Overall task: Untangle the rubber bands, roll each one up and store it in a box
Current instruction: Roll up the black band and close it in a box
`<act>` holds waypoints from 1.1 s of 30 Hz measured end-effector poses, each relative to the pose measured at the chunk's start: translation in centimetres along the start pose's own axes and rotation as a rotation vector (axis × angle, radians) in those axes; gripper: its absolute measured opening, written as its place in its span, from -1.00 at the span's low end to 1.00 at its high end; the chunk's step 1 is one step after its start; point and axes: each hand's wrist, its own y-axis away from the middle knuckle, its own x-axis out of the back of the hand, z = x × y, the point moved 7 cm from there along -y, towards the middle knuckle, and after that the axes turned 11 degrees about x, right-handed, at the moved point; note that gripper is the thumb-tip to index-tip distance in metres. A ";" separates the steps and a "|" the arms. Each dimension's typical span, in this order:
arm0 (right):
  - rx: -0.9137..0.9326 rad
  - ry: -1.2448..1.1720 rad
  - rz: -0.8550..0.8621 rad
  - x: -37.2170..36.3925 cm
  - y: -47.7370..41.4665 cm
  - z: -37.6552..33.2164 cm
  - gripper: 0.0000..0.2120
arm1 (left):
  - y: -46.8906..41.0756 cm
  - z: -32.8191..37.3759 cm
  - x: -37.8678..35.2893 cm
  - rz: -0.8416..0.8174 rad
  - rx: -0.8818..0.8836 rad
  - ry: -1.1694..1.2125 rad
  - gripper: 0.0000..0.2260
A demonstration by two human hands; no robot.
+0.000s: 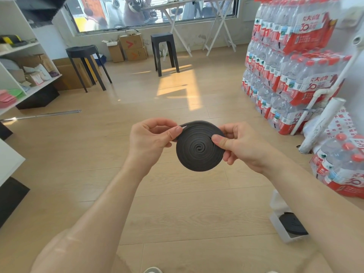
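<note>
A dark grey rubber band (199, 152) is wound into a flat spiral disc and is held up in the air over the floor. My left hand (151, 138) pinches the band's loose outer end at the disc's upper left edge. My right hand (240, 144) grips the disc's right side, thumb on its face and fingers behind. Low on the right, a clear plastic box (279, 229) lies on the floor with its lid open. Inside it rests another rolled dark band (293, 225), partly hidden by my right forearm.
Stacked shrink-wrapped packs of water bottles (285, 62) fill the right side, with white tubes (323, 123) leaning on them. Two black stools (86, 62) (164, 52) and cardboard boxes (132, 48) stand at the back. White shelves (21, 66) line the left wall.
</note>
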 end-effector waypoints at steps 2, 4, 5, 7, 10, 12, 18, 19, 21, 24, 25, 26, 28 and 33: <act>-0.005 -0.005 -0.002 -0.1 -0.1 0.1 -0.92 | -0.1 0.1 -0.1 0.002 -0.016 0.014 -0.90; -0.009 -0.019 -0.002 -0.1 -0.1 0.1 -0.91 | -0.2 0.2 -0.1 0.009 -0.033 0.021 -0.89; -0.010 -0.029 -0.006 -0.2 -0.1 0.1 -0.92 | -0.2 0.1 -0.1 0.014 -0.041 0.031 -0.89; -0.013 -0.053 -0.020 -0.3 0.0 0.1 -0.92 | -0.2 -0.1 -0.2 0.018 -0.048 0.062 -0.89; -0.027 -0.094 -0.011 -0.3 0.0 0.3 -0.92 | -0.3 -1.1 -0.8 -0.011 0.016 0.159 -0.91; -0.045 -0.125 0.028 0.0 -0.1 0.6 -0.90 | -0.2 -1.7 -1.4 -0.043 0.069 0.214 -0.93; -0.083 -0.250 0.123 0.8 -0.1 1.2 -0.90 | 0.6 -1.9 -3.5 -0.231 0.129 0.241 -0.77; -0.086 -0.265 0.130 0.9 0.0 1.4 -0.89 | 0.8 -1.7 -3.7 -0.259 0.133 0.225 -0.75; -0.094 -0.294 0.139 1.0 0.2 1.6 -0.86 | 1.1 -1.5 -4.0 -0.320 0.145 0.132 -0.66; -0.114 -0.321 0.106 1.0 0.9 1.6 -0.85 | 1.6 -1.1 -4.3 -0.318 0.155 0.064 -0.53; -0.126 -0.319 0.077 1.0 1.2 1.4 -0.86 | 1.6 -1.0 -4.3 -0.293 0.147 0.074 -0.51; -0.137 -0.287 0.037 1.2 1.5 1.2 -0.85 | 1.6 -0.7 -4.3 -0.277 0.138 0.076 -0.51; -0.137 0.000 -0.057 2.4 2.3 0.4 -0.80 | 1.6 -0.1 -4.8 -0.287 0.093 0.027 -0.52; 0.029 0.359 -0.084 6.2 3.7 -3.0 -0.75 | 3.2 1.3 -9.6 -0.511 -0.076 -0.245 -0.46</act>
